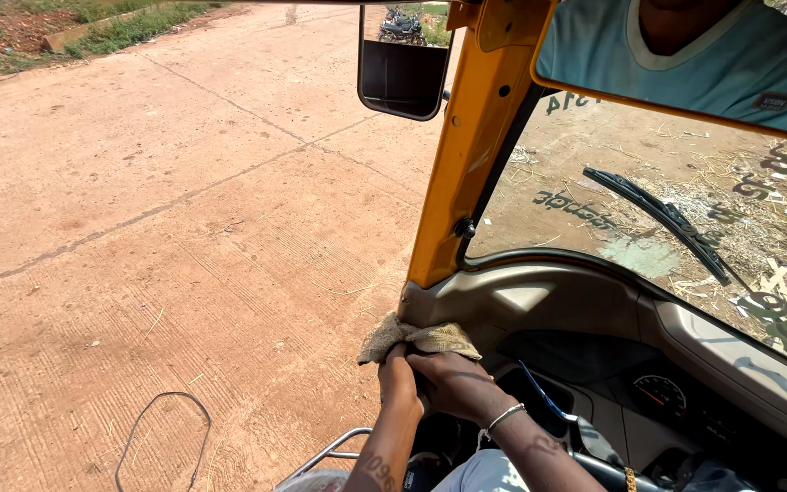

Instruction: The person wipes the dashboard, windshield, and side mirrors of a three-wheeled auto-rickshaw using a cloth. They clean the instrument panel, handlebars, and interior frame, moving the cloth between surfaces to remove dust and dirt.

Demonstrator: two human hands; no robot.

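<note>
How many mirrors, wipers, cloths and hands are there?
Mirrors: 2, a side mirror and an inside mirror
Wipers: 1, windscreen wiper
Cloths: 1, tan cloth
Hands: 2, left hand and right hand
Total: 6

Both hands are gripping a crumpled beige coarse-woven cloth point(419, 339) against the grey plastic dashboard ledge point(539, 296). The left hand point(397, 375) is closing on the cloth's near edge; the right hand point(455, 383), wearing a thin silver metal bangle point(505, 417), is lying just beside it and touching it, fingers folding over the same edge. Directly above the grip a yellow painted metal pillar point(466, 155) is rising. Beyond it, to the right, a black wiper blade point(662, 219) is resting on the windscreen glass point(594, 191). Above left of the grip a black-framed side mirror point(403, 68) is hanging. Left of the grip reddish concrete ground point(157, 228) is showing.
</note>
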